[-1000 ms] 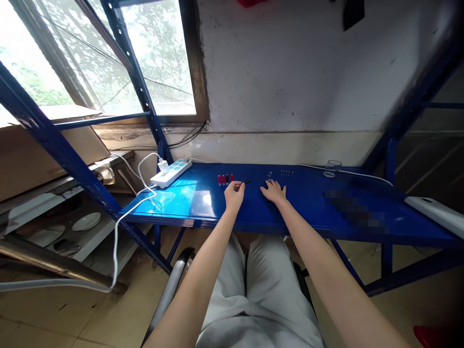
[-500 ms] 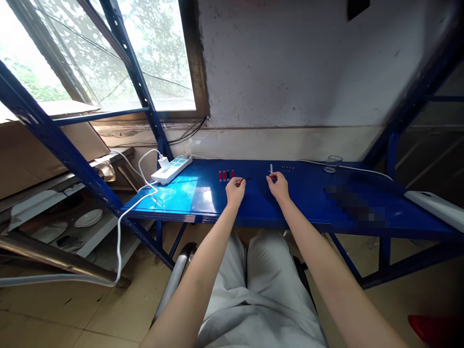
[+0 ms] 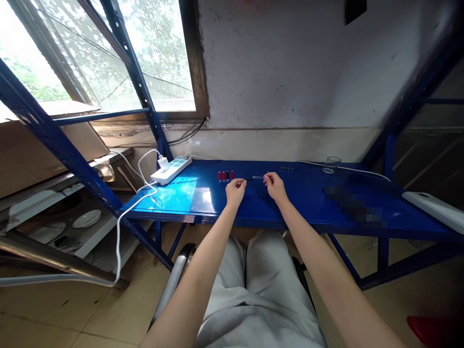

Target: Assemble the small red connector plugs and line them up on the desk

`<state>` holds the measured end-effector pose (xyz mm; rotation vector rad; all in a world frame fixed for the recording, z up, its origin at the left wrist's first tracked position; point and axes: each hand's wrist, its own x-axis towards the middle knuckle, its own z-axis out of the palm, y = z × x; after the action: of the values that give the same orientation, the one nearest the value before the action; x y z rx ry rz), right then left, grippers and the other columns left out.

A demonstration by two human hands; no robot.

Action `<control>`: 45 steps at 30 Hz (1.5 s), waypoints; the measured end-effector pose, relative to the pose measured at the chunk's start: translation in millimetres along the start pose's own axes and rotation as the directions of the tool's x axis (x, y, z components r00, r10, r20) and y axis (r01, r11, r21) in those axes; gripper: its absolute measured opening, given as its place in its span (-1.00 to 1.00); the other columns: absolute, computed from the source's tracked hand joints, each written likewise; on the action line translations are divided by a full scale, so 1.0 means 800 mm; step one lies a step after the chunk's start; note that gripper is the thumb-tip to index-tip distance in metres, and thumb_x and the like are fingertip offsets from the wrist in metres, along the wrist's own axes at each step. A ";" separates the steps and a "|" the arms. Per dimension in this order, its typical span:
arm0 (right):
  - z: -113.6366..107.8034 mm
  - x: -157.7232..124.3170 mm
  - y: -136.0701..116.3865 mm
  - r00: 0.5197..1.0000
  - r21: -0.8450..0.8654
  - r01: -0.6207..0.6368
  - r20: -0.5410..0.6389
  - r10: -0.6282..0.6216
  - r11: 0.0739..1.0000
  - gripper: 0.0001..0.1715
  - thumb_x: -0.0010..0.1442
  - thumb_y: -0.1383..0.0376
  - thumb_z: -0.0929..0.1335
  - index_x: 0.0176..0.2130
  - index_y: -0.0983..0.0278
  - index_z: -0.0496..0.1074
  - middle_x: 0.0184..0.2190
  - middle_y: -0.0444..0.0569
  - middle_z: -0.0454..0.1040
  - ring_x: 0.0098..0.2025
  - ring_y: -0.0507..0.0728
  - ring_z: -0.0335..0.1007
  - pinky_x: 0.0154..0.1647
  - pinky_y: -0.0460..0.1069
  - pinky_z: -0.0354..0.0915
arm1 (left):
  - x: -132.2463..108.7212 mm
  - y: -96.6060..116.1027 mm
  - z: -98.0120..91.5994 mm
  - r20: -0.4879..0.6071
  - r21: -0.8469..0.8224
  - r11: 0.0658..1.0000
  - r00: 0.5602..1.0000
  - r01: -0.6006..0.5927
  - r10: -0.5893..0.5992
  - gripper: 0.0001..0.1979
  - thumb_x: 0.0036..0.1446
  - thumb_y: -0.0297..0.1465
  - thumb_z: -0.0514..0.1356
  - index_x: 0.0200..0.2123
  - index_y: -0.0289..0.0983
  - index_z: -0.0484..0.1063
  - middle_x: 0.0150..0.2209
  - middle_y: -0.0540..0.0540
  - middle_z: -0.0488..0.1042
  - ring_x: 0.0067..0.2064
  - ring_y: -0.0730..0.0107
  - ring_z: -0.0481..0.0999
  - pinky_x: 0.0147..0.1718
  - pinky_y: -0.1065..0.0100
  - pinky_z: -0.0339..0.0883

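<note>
My left hand (image 3: 235,189) rests on the blue shelf top (image 3: 297,203), pinching a small black-tipped piece (image 3: 249,179). My right hand (image 3: 275,186) is closed in a pinch on a thin clear tube (image 3: 258,178) that lies level and points left, its end almost meeting the black tip. A row of small red and black caps (image 3: 225,175) stands just behind my left hand. A few tiny dark pieces (image 3: 286,169) sit behind my right hand.
A white power strip (image 3: 172,169) with a plugged charger and a white cable lies at the shelf's back left. A clear glass (image 3: 331,164) stands at the back right. A white flat object (image 3: 433,205) lies far right. Blue rack posts frame both sides.
My right hand went from lying flat to picking up the thin tube, then turned it level and brought it left toward the piece in my left hand.
</note>
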<state>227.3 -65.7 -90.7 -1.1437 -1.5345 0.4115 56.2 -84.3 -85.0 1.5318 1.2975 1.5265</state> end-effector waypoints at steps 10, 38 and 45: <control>0.002 0.002 0.006 1.000 0.045 0.004 0.031 -0.005 0.999 -0.70 0.16 0.07 0.19 -0.34 0.25 0.28 -0.48 -0.08 0.34 -0.48 0.02 0.23 -0.38 -0.03 0.23 | 0.002 0.000 0.000 -0.040 -0.033 0.999 0.999 0.013 -0.014 -0.77 0.03 -0.27 0.18 -0.33 -0.31 0.49 -0.34 -0.15 0.53 -0.29 0.35 0.49 -0.26 0.35 0.37; 0.008 -0.001 0.007 0.993 0.050 0.023 0.117 -0.028 0.999 -0.65 0.16 0.03 0.18 -0.27 0.25 0.29 -0.57 -0.12 0.36 -0.54 0.03 0.24 -0.44 -0.04 0.19 | 0.002 -0.002 0.006 0.191 -0.010 0.996 0.978 -0.085 0.086 -0.73 -0.01 -0.25 0.21 -0.33 -0.33 0.53 -0.39 -0.18 0.55 -0.36 0.33 0.53 -0.30 0.33 0.39; 0.007 -0.003 0.005 0.989 -0.007 0.042 0.144 -0.041 0.999 -0.67 0.19 0.06 0.16 -0.26 0.24 0.29 -0.57 -0.12 0.35 -0.56 0.03 0.23 -0.46 -0.05 0.17 | -0.002 0.005 0.011 0.179 0.026 0.989 0.974 -0.143 0.136 -0.80 0.03 -0.33 0.19 -0.32 -0.32 0.51 -0.38 -0.15 0.55 -0.35 0.37 0.53 -0.30 0.37 0.38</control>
<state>223.9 -63.9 -97.3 -1.1075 -1.6844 0.4668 65.9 -85.4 -83.2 1.7730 1.1449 1.4198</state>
